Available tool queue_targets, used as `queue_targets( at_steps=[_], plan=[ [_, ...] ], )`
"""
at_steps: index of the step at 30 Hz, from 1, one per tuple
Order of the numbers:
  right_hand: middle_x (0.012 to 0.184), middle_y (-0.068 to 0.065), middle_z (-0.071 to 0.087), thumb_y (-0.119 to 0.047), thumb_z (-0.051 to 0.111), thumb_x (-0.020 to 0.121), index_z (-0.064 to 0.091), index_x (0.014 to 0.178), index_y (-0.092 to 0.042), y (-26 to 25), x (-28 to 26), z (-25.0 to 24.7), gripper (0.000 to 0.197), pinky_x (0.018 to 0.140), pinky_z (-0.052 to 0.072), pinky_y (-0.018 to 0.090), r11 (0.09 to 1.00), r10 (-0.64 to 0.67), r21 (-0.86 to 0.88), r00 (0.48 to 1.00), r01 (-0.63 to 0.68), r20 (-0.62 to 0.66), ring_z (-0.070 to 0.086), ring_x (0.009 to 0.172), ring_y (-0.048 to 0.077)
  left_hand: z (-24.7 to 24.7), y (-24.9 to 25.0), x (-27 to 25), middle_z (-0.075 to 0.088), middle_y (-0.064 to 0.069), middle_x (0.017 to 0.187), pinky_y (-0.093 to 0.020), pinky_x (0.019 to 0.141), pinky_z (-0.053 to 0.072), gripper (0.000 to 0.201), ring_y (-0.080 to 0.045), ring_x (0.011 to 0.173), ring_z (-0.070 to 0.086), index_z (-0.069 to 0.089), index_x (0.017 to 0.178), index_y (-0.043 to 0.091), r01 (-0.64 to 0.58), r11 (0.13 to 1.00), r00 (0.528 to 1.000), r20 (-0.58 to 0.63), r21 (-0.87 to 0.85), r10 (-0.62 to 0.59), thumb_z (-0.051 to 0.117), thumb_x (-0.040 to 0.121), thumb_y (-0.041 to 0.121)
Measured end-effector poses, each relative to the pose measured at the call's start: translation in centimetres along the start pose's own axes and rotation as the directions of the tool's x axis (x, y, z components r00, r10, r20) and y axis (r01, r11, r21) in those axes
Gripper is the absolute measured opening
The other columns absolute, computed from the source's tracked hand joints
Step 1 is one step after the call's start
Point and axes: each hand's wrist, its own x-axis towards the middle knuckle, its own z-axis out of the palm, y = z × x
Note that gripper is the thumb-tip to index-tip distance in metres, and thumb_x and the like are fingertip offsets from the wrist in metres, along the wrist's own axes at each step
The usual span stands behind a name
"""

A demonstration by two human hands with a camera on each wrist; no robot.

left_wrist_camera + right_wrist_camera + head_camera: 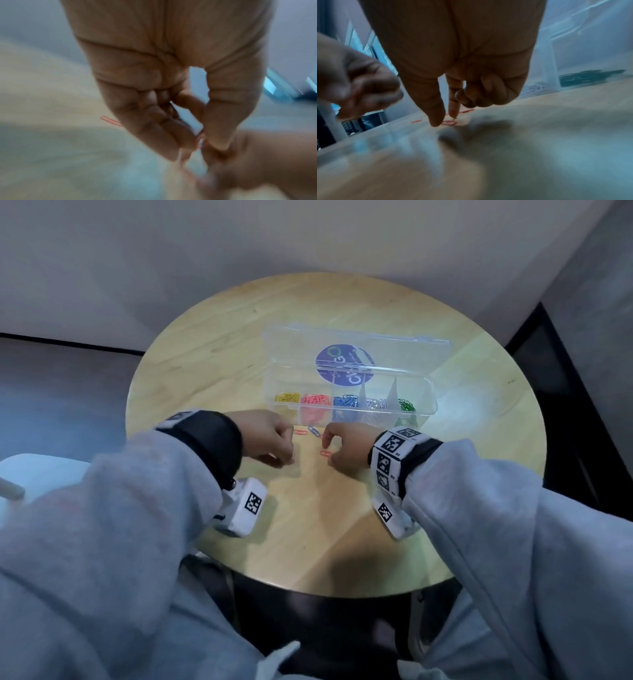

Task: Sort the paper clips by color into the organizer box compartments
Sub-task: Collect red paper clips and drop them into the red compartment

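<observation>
Near the front wall of the organizer box, head view: three loose clips lie on the round wooden table point(205, 344) between your hands.
Head view, loose clips: you have two red ones, red clip by the box point(300, 432) and red clip at your right fingertips point(325, 453), plus one silver-blue clip point(314, 431) between them.
Head view, organizer box point(424, 412): lid open, five filled compartments, left to right yellow clips point(287, 397), red clips point(315, 399), blue clips point(345, 400), silver clips point(376, 403), green clips point(407, 405).
Head view, hands: your left hand point(265, 438) is curled, fingertips drawn together; your right hand point(346, 445) arches over the nearer red clip.
Left wrist view, left hand point(171, 94): thumb and fingers meet at the tips, and a thin reddish sliver shows there; it looks like a pinched red clip, but blur keeps you from being sure. One more red clip point(111, 121) lies on the table beside the hand.
Right wrist view, right hand point(453, 67): thumb and forefinger point down, tips parted on either side of a red clip point(449, 123) flat on the table, not yet closed on it; the other fingers are curled in.
Doing it well: press one fingertip on the wire's end so the flat clip tips up, then close thumb and forefinger on it. Carry it low over the box wall and drop it into the second compartment from the left, with the other reds.
</observation>
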Motion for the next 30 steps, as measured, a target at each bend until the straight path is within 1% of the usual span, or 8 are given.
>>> queue_targets(
  at_steps=[2, 4, 8, 12, 19, 23, 26, 30],
  plan=[
    [0.093, -0.003, 0.058, -0.026, 0.058, 0.087, 0.048, 0.085, -0.03, -0.5, 0.2, -0.2, 0.01, 0.069, 0.045, 0.025, 0.999, -0.027, -0.03, 0.998, 0.029, 0.049, 0.058, 0.082, 0.019, -0.9, -0.5, -0.2, 0.06, -0.009, 0.068, -0.02, 0.059, 0.058, 0.037, -0.007, 0.052, 0.061, 0.041, 0.059, 0.008, -0.058, 0.916, 0.998, -0.04, -0.397, 0.046, 0.052, 0.084, -0.017],
    [0.098, 0.001, 0.062, -0.023, 0.058, 0.089, 0.049, 0.08, -0.026, -1.0, 0.4, -0.5, 0.013, 0.075, 0.044, 0.026, 0.998, -0.049, -0.043, 0.994, 0.053, 0.093, 0.061, 0.095, 0.023, -1.5, -0.8, -0.4, 0.062, -0.004, 0.06, -0.024, 0.06, 0.06, 0.037, -0.008, 0.05, 0.061, 0.038, 0.061, 0.009, -0.092, 0.795, 0.995, -0.095, -0.599, 0.043, 0.045, 0.086, -0.017],
    [0.112, 0.006, 0.065, -0.022, 0.055, 0.089, 0.055, 0.09, -0.017, -1.6, 0.7, -0.3, 0.005, 0.09, 0.048, 0.031, 0.985, -0.034, -0.164, 0.992, 0.053, 0.117, 0.06, 0.106, 0.025, -2.8, -1.1, -0.6, 0.054, -0.001, 0.055, -0.019, 0.048, 0.052, 0.035, -0.009, 0.045, 0.051, 0.034, 0.061, 0.014, -0.146, 0.576, 0.984, -0.179, -0.804, -0.001, 0.033, 0.087, -0.01],
    [0.092, 0.005, 0.068, -0.015, 0.057, 0.078, 0.061, 0.076, -0.015, -1.4, 0.5, -0.1, 0.005, 0.079, 0.053, 0.03, 0.989, -0.003, -0.148, 0.99, 0.024, 0.141, 0.063, 0.088, 0.023, -3.2, -1.2, -0.4, 0.038, 0.0, 0.06, -0.014, 0.04, 0.032, 0.032, -0.01, 0.044, 0.036, 0.03, 0.063, 0.017, -0.109, 0.493, 0.987, -0.155, -0.863, -0.053, 0.026, 0.084, -0.006],
    [0.072, 0.001, 0.059, -0.009, 0.055, 0.086, 0.045, 0.066, -0.017, -0.4, -0.7, -1.9, 0.024, 0.076, 0.052, 0.031, 0.942, 0.039, 0.325, 0.991, -0.08, 0.131, 0.057, 0.073, 0.02, -3.2, -1.7, 0.5, 0.032, 0.004, 0.053, -0.016, 0.036, 0.021, 0.01, -0.009, 0.042, 0.026, 0.05, 0.083, 0.016, -0.009, 0.759, 0.951, -0.241, -0.651, -0.195, 0.047, 0.091, 0.012],
    [0.069, 0.007, 0.054, 0.003, 0.05, 0.088, 0.045, 0.069, -0.013, 0.4, -1.1, -2.2, 0.025, 0.056, 0.047, 0.025, 0.744, 0.063, 0.654, 0.99, -0.133, 0.128, 0.051, 0.06, 0.018, -4.0, -2.9, 1.5, 0.034, -0.001, 0.062, -0.021, 0.047, 0.023, 0.017, -0.017, 0.052, 0.028, 0.061, 0.099, 0.011, 0.247, 0.964, 0.92, -0.288, -0.102, -0.267, 0.058, 0.09, 0.025],
    [0.067, 0.009, 0.046, 0.01, 0.036, 0.09, 0.049, 0.075, -0.009, 0.4, -1.2, -2.1, 0.027, 0.048, 0.047, 0.023, 0.554, 0.101, 0.806, 0.978, -0.208, 0.183, 0.048, 0.055, 0.017, -3.8, -3.0, 1.7, 0.058, -0.002, 0.082, -0.025, 0.063, 0.037, 0.013, -0.019, 0.075, 0.049, 0.068, 0.091, 0.016, 0.27, 0.937, 0.915, -0.362, 0.224, -0.177, 0.064, 0.086, 0.028],
    [0.063, 0.009, 0.039, 0.008, 0.03, 0.09, 0.049, 0.07, -0.004, -0.5, -1.0, -2.2, 0.03, 0.041, 0.046, 0.019, 0.572, 0.203, 0.764, 0.954, -0.298, 0.22, 0.046, 0.054, 0.018, -2.8, -2.4, 2.5, 0.062, -0.001, 0.092, -0.025, 0.074, 0.037, 0.013, -0.019, 0.088, 0.053, 0.071, 0.096, 0.016, 0.269, 0.897, 0.915, -0.384, 0.35, -0.125, 0.067, 0.083, 0.019]
  ],
)
